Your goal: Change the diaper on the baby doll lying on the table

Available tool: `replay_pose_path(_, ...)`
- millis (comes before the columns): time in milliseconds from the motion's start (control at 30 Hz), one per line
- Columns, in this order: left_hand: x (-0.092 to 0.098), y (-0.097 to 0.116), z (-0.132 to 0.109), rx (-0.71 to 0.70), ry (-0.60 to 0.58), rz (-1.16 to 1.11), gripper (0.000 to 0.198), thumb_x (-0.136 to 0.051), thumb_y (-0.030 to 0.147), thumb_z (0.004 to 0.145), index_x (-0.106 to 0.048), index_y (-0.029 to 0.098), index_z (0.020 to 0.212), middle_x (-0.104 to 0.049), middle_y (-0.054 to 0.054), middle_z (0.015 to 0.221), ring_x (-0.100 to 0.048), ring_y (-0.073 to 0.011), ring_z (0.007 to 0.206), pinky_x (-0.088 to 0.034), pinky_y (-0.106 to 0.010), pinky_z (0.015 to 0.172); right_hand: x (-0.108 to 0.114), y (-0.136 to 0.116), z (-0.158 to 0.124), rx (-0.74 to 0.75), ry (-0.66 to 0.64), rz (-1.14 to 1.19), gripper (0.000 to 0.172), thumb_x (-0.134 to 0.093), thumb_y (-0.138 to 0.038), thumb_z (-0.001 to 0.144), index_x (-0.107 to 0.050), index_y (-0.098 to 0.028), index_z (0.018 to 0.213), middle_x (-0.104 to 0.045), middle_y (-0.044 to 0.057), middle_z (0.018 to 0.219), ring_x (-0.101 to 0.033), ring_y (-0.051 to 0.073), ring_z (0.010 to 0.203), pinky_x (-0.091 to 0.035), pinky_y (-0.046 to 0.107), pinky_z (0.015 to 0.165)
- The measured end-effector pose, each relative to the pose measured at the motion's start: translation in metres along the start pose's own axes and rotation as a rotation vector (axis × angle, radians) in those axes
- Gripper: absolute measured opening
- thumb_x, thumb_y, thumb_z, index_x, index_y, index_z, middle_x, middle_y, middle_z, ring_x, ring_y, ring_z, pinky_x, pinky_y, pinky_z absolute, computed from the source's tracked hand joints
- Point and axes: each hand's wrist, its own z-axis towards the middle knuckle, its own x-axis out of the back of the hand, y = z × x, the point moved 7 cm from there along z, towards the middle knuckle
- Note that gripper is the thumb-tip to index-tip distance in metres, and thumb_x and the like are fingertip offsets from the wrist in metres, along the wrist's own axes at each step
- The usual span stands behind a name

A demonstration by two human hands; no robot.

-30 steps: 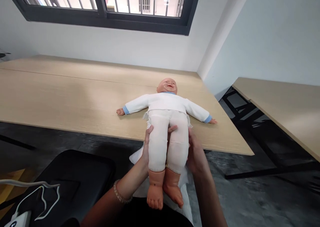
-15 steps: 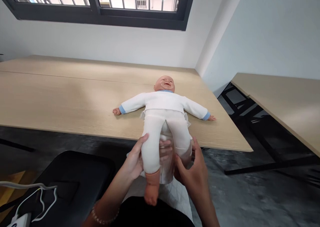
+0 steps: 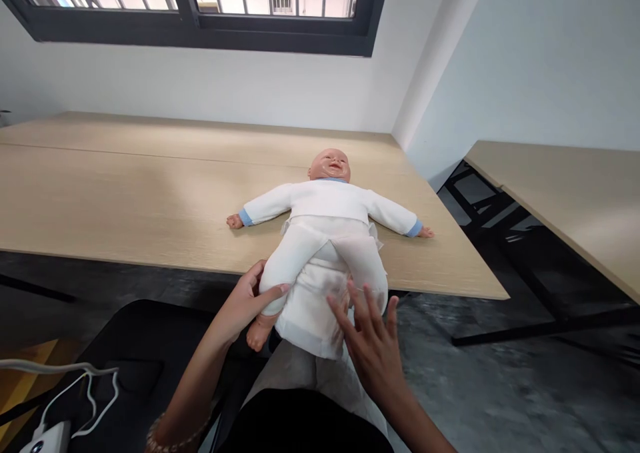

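Observation:
A baby doll (image 3: 330, 200) in a white top with blue cuffs lies on its back at the table edge, arms spread and head away from me. Its white-covered legs are parted over the edge. Between them a white diaper (image 3: 313, 303) hangs down over the front. My left hand (image 3: 250, 300) is wrapped round the doll's bent leg on the left, thumb on top, above its bare foot. Over the other leg and the diaper's side, my right hand (image 3: 373, 336) has its fingers spread; whether it touches them is unclear.
The doll rests on a long wooden table (image 3: 125, 206) beneath a barred window (image 3: 280, 33). A second table (image 3: 575, 206) stands at the right, past a gap. At lower left are a black chair (image 3: 145, 346) and a white power strip (image 3: 53, 438) with cables.
The doll's left-side leg has swung outward and bent, showing more of the diaper. My left hand has moved left with it. My right hand has let go of the other leg and opened.

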Motion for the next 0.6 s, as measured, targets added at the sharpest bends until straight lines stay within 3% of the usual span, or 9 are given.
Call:
replay_pose_path(100,-0.002,-0.004,-0.001,0.02,-0.006,-0.07,0.056,-0.082,0.042,0.073,-0.062,0.019,0.12,-0.069,-0.008,0.118,-0.061,-0.0275,0.111,-0.05,-0.032,0.091,-0.007,-0.015,0.002,0.133,0.01,0.049,0.054,-0.041,-0.003,0.097,-0.053,-0.028,0.143,-0.053,0.005,0.149,-0.023,0.024,0.153,-0.002,0.059,0.125)
replay_pose_path(267,0.002,-0.01,0.002,0.034,0.027,-0.203,0.054,-0.084,0.037,0.07,-0.064,0.019,0.117,-0.072,-0.006,0.112,-0.064,-0.0242,0.105,-0.05,-0.027,0.087,-0.002,-0.008,0.013,0.161,0.121,0.374,0.032,-0.044,-0.008,0.098,-0.065,-0.023,0.117,-0.07,0.003,0.126,-0.055,0.023,0.133,-0.01,0.055,0.126)
replay_pose_path(400,-0.002,-0.013,0.0,0.08,0.015,-0.291,0.054,-0.085,0.036,0.066,-0.064,0.016,0.112,-0.074,-0.007,0.095,-0.068,-0.022,0.084,-0.052,-0.028,0.074,0.011,0.027,0.027,-0.138,0.229,0.685,0.022,-0.051,-0.018,0.095,-0.064,-0.028,0.111,-0.076,0.001,0.103,-0.071,0.024,0.105,-0.034,0.053,0.118)
replay_pose_path(500,-0.025,-0.016,-0.008,0.155,-0.099,-0.327,0.058,-0.085,0.037,0.066,-0.061,0.015,0.114,-0.074,-0.007,0.087,-0.069,-0.0221,0.075,-0.053,-0.03,0.069,0.017,0.058,0.042,-0.482,0.296,0.748,0.014,-0.061,-0.03,0.092,-0.068,-0.026,0.103,-0.075,0.004,0.096,-0.071,0.027,0.097,-0.052,0.048,0.096)
replay_pose_path(600,-0.053,-0.02,-0.018,0.178,-0.21,-0.313,0.054,-0.085,0.036,0.069,-0.06,0.017,0.113,-0.075,-0.008,0.092,-0.07,-0.0231,0.082,-0.054,-0.032,0.076,0.017,0.079,0.068,-0.705,0.306,0.847,0.022,-0.065,-0.042,0.09,-0.069,-0.022,0.097,-0.073,0.006,0.095,-0.068,0.025,0.086,-0.054,0.038,0.076)
